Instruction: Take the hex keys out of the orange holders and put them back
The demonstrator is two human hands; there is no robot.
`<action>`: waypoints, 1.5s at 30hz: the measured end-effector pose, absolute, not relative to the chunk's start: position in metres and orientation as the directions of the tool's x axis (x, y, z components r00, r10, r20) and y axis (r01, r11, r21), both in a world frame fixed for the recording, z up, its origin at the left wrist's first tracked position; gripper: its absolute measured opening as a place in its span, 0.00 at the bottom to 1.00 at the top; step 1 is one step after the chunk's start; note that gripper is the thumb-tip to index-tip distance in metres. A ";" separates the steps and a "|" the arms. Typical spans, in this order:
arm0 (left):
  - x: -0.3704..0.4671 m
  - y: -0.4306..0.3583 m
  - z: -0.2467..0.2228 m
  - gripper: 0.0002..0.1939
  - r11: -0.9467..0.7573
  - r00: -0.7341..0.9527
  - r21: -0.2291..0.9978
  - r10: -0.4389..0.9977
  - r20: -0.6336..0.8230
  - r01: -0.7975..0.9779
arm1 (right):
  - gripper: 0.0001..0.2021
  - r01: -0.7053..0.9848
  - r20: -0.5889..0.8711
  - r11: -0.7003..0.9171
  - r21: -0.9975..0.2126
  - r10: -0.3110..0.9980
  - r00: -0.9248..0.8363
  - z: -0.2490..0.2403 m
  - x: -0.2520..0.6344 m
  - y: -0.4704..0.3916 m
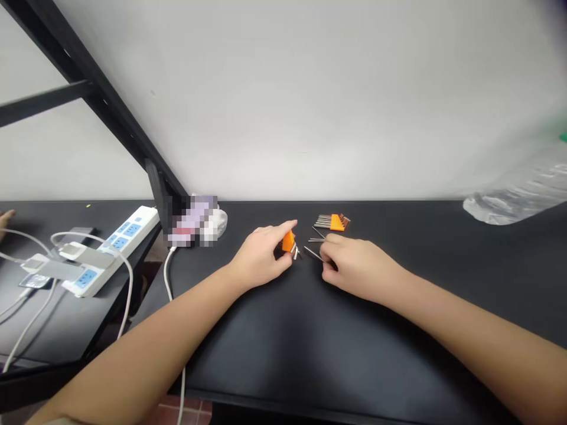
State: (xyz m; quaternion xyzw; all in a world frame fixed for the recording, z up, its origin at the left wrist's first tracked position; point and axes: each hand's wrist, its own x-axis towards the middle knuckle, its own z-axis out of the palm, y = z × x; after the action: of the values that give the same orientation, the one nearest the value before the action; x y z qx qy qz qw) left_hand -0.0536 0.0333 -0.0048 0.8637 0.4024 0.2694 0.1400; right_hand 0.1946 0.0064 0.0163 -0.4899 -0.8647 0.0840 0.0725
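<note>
My left hand [263, 255] holds a small orange holder [288, 241] between thumb and fingers, with short metal ends sticking out at its right side. To its right, my right hand [349, 262] has its fingers curled together round a thin metal rod [313, 254] that points left toward the holder. A few more thin rods [316, 240] lie on the black table [283, 336] just beyond the right fingertips. Behind them rests a second orange holder [337, 222] with several metal keys in it. The right palm and the far ends of the rods are hidden.
A white power strip [146, 217] with chargers and white cables is on the left table. A blurred-out item [192, 221] and a white crumpled thing [218, 223] lie near the black frame [116, 118]. Clear plastic [509, 198] is at right. Another person's hand [5, 219] shows far left.
</note>
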 end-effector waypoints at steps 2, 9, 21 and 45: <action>-0.054 0.034 -0.005 0.30 -0.638 0.522 0.448 0.770 0.368 0.626 | 0.04 0.788 0.074 0.459 -0.410 0.878 -0.473 0.019 0.194 0.007; -0.052 0.032 -0.001 0.27 -0.632 0.517 0.419 0.775 0.363 0.652 | 0.01 0.382 -0.178 -0.040 -0.923 0.927 -0.332 0.028 0.193 0.006; -0.054 0.030 0.003 0.26 -0.693 0.530 0.365 0.716 0.455 0.622 | 0.04 0.120 -0.218 -0.187 -0.975 0.910 -0.352 0.031 0.186 0.003; -0.050 0.024 0.009 0.20 -0.662 0.574 0.411 0.749 0.331 0.627 | 0.08 0.790 0.196 0.457 -0.410 0.889 -0.413 0.000 0.214 0.032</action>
State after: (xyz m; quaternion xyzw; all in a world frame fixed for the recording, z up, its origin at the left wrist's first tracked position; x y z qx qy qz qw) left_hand -0.0496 0.0242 0.0089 0.8782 0.3917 0.2444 0.1251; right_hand 0.2143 0.0322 0.0000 -0.5053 -0.8307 0.1276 0.1956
